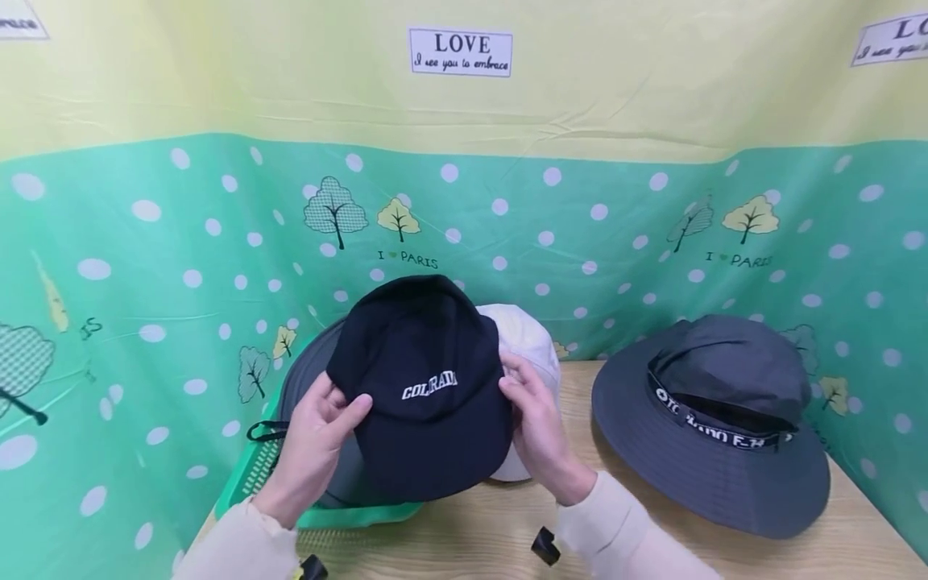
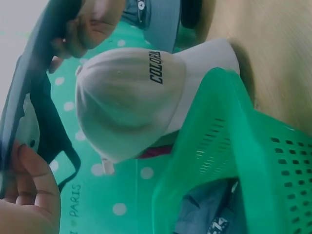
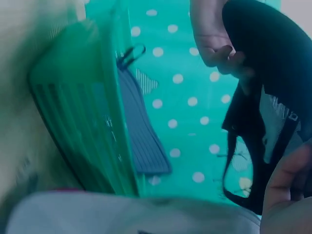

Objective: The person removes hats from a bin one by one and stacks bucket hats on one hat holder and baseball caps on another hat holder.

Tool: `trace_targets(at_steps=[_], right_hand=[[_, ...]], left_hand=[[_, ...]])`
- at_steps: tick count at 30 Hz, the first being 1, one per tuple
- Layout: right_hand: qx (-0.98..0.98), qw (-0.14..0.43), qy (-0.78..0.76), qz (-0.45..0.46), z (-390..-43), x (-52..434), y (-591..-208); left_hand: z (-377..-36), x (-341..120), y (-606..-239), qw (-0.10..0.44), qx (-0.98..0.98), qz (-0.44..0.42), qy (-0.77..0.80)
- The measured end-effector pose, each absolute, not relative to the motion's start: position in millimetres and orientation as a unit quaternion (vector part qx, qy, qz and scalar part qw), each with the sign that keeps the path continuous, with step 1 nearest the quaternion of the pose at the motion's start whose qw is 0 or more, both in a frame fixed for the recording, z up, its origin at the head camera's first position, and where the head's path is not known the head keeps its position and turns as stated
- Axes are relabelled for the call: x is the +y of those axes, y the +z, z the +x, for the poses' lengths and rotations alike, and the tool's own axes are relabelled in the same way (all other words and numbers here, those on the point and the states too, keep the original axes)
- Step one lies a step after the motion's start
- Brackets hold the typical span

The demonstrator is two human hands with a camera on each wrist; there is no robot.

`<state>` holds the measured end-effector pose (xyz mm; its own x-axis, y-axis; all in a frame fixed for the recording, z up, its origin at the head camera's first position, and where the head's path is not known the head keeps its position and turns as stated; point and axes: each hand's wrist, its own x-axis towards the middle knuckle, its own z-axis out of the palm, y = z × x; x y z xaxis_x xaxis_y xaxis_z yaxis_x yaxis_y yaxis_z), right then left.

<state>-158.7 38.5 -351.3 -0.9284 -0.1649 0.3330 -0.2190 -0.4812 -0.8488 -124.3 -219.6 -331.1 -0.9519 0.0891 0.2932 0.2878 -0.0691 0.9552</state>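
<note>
Above basket (image 1: 246, 475), both hands (image 1: 312, 439) (image 1: 532, 427) gripping blk cap (image 1: 424, 387)

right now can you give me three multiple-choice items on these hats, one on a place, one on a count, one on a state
1. Where does the grey wide-brimmed bucket hat lie?
A. in the green basket
B. on the wooden table, right of the hands
C. on the person's head

2. How many hats with the word COLORADO show?
A. one
B. two
C. four

3. How is the black cloth cap held?
A. by both hands, lifted over the green plastic basket
B. by one hand only
C. by no hand, flat on the table

Answers: 1 B, it rests on the table by the right edge. 2 B, the black cap and the white cloth cap both bear it. 3 A, the left hand and the right hand grip its two sides.
</note>
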Motion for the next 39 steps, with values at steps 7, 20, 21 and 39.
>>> trace_targets(at_steps=[7, 20, 21, 39], right_hand=[[-0.532, 0.047, 0.824, 0.191, -173, 63, -336], [-0.261, -0.149, 0.894, 0.332, -200, 96, -323], [-0.267, -0.147, 0.894, 0.328, -200, 96, -322], [-0.447, -0.057, 0.885, 0.12, -247, 120, -319]], left_hand=[[-145, -198, -323, 0.076, -0.665, -0.199, -0.716], [-189, -167, -311, -0.038, -0.61, -0.21, -0.763], [-191, -164, -311, -0.043, -0.608, -0.209, -0.764], [-241, -126, -324, -0.045, -0.595, -0.094, -0.797]])
